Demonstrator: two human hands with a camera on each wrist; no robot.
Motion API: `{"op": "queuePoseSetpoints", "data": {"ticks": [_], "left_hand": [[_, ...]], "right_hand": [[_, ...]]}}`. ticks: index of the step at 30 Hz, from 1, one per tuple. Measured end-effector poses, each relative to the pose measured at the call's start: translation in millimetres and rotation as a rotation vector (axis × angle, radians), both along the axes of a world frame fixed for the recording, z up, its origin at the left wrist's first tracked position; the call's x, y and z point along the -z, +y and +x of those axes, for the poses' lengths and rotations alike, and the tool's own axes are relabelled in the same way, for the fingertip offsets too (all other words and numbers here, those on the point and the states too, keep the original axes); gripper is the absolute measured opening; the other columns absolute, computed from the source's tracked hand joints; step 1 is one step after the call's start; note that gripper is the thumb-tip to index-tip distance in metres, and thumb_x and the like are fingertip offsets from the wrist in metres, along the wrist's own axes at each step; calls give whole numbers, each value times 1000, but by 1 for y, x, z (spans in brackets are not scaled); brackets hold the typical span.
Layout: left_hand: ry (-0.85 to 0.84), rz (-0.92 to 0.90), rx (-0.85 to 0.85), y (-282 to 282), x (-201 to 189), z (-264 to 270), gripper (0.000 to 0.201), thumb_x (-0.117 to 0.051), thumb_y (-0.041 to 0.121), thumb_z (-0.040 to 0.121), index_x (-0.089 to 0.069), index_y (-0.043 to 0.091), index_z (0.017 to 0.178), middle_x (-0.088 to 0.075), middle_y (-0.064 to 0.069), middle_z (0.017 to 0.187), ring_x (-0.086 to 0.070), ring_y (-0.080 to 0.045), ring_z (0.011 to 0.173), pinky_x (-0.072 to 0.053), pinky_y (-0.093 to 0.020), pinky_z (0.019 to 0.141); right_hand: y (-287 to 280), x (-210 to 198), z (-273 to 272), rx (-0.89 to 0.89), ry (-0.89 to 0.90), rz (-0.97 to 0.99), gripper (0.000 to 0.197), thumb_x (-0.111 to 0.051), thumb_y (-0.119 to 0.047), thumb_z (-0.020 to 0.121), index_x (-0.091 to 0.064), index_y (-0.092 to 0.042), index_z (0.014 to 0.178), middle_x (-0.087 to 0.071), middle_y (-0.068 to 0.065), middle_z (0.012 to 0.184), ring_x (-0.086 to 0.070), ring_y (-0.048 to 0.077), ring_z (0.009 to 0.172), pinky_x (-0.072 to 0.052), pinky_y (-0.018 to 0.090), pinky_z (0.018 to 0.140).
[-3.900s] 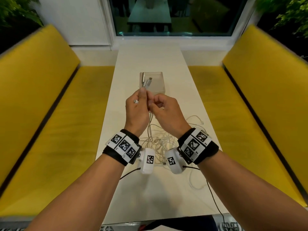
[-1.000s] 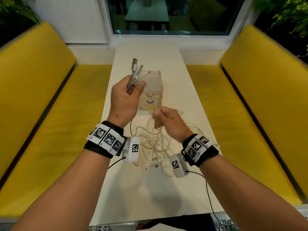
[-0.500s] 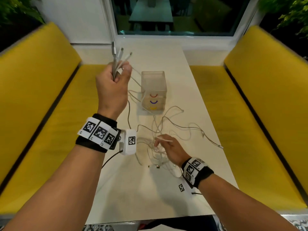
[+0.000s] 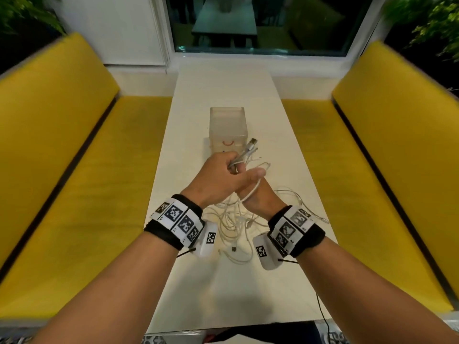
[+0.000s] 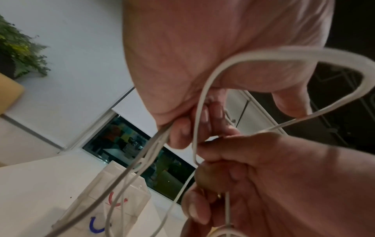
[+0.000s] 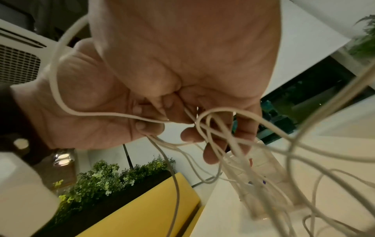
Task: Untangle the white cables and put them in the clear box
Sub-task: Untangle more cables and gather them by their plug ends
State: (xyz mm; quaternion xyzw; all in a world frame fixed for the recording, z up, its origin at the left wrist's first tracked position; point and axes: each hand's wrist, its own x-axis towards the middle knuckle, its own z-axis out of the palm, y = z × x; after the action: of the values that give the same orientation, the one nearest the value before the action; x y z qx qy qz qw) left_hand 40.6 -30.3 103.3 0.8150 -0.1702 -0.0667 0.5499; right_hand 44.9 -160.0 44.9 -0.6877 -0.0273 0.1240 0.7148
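Note:
Several white cables [image 4: 236, 224] lie tangled on the white table, with strands rising to both hands. My left hand [image 4: 223, 170] grips a bundle of cable ends; their metal plugs [image 4: 251, 146] stick out toward the clear box [image 4: 227, 125]. My right hand [image 4: 260, 197] sits just under and behind the left, mostly hidden, and a cable loop drapes over it. In the left wrist view my left hand [image 5: 180, 136] has its fingers curled round the strands while my right hand [image 5: 263, 176] pinches a cable below it. In the right wrist view my right hand [image 6: 213, 144] has curled fingers holding several strands.
The clear box [image 5: 105, 208], open at the top with coloured marks on its front, stands mid-table just beyond my hands. Yellow benches [image 4: 74, 157] run along both sides of the narrow table [image 4: 223, 294]. A window [image 4: 260, 23] is at the far end.
My left hand came down from high on the left to the centre in front of the box, still holding the plugs. My right hand rose from the tangle on the table to meet it.

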Motion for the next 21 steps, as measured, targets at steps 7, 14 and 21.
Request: {"op": "queuePoseSetpoints", "data": {"ticks": [7,14,21], "left_hand": [[19,175,83,-1,-11,4,24,-68,10,81,-57,-5,65,-45,-1,51,-37,-9,47,-32,-25,51],[-39,-233,-183,7,-32,14,22,-56,5,94,-71,4,78,-46,19,50,-39,1,49,-35,-17,55],[-51,-328,-263,9,-44,8,21,-46,-7,97,-67,-8,96,-51,20,42,-51,7,46,-36,-6,50]], "right_hand": [[-8,15,-10,41,-300,-537,26,-41,-11,90,-61,-2,75,-60,22,75,-54,35,70,-45,49,64],[-4,50,-32,75,-27,-421,47,-42,-39,103,-62,0,86,-59,6,86,-57,27,79,-51,46,78],[-12,83,-44,-63,394,-24,24,-58,-33,85,-65,-20,104,-62,6,108,-61,22,99,-54,42,74]]}}
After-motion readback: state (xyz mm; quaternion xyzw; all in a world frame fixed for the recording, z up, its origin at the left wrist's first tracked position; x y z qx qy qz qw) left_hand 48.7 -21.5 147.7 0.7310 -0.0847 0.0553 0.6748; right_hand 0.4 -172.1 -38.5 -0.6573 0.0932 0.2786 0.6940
